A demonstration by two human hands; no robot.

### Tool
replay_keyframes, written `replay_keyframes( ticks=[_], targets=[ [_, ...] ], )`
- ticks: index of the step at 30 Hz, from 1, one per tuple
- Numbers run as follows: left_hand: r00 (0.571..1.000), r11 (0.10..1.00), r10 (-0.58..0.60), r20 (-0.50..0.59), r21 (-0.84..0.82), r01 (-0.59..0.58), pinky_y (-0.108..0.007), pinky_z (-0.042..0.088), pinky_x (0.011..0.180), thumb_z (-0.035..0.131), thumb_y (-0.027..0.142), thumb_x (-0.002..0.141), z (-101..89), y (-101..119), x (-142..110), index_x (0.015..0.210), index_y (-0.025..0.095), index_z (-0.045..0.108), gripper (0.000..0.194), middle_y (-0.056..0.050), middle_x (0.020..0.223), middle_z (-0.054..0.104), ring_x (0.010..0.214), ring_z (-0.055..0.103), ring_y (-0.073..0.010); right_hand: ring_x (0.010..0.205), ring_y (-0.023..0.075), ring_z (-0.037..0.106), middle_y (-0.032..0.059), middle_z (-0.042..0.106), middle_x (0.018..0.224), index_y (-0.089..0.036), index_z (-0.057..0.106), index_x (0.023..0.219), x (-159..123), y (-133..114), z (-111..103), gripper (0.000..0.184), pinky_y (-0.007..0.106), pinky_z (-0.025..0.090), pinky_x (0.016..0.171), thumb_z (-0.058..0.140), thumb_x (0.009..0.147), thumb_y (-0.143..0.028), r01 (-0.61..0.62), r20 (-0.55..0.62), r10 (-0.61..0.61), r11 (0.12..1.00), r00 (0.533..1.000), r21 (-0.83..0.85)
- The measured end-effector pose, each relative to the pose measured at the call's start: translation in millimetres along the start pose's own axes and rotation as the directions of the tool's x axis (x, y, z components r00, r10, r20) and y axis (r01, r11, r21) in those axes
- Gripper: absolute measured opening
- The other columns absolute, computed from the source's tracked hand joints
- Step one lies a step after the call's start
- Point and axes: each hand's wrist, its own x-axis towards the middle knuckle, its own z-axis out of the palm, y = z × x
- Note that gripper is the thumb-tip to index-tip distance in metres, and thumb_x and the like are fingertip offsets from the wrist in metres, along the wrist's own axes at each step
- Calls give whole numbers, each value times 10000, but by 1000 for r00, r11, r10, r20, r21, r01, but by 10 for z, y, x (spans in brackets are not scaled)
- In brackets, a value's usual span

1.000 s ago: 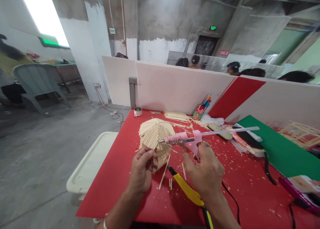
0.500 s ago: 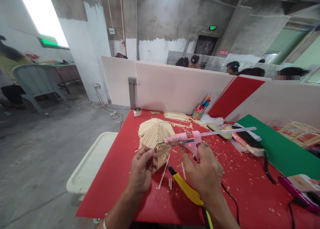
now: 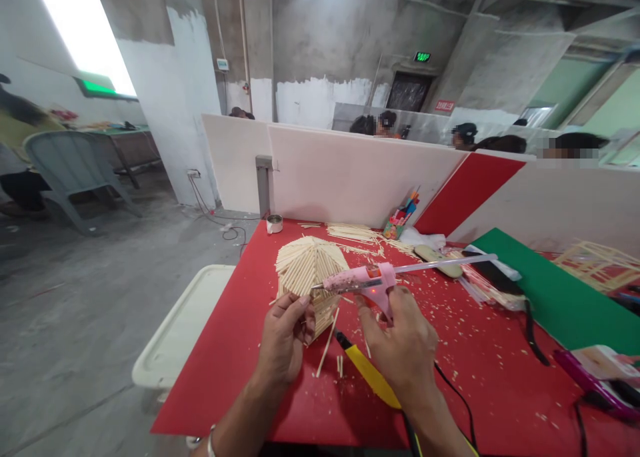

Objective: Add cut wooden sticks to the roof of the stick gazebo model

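Head view: our right hand point(image 3: 403, 340) grips the glue gun point(image 3: 357, 280), nozzle point(image 3: 317, 287) by the model point(image 3: 295, 264), which stands on the table point(image 3: 225, 377). Our left hand point(image 3: 284, 337) is curled at its near edge; we cannot tell whether it grips anything.

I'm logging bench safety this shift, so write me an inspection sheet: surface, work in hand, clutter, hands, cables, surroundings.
Surface: red tabletop, littered with pale scraps.
Job's things: stick model with a peaked roof; pink glue gun, its light lit, nozzle at the roof's edge, contact unclear.
Clutter: loose sticks, a pen cup and a yellow-handled tool.
Hands: right hand grips the glue gun; left hand has its fingertips at the roof's lower edge, any grip unclear.
Cables: black cable on the tabletop beside the right forearm; others on the floor.
Surroundings: white partition, people's heads beyond; grey chair at left.
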Motion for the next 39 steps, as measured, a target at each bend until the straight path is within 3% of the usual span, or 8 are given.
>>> replay_keyframes(
  ticks=[17, 39],
  targets=[
    [1000, 999, -29, 3, -14, 29, -146, 334, 388, 824, 306, 563, 10, -7, 1, 660, 136, 610, 290, 25, 524, 589, 405, 464, -42, 559, 146, 466, 10, 536, 689, -180, 534, 849, 45, 25, -17, 257, 266, 280, 512, 437, 896, -414, 6, -31, -8, 999, 999, -48],
    [1000, 1000, 0, 21, 11, 0, -142, 336, 369, 859, 350, 524, -20, -22, 11, 630, 134, 624, 337, 16, 539, 609, 403, 477, -45, 571, 164, 501, 14, 545, 676, -179, 540, 875, 14, 39, -27, 219, 266, 311, 525, 407, 895, -352, 29, -41, -30, 999, 999, -40]
  ],
)
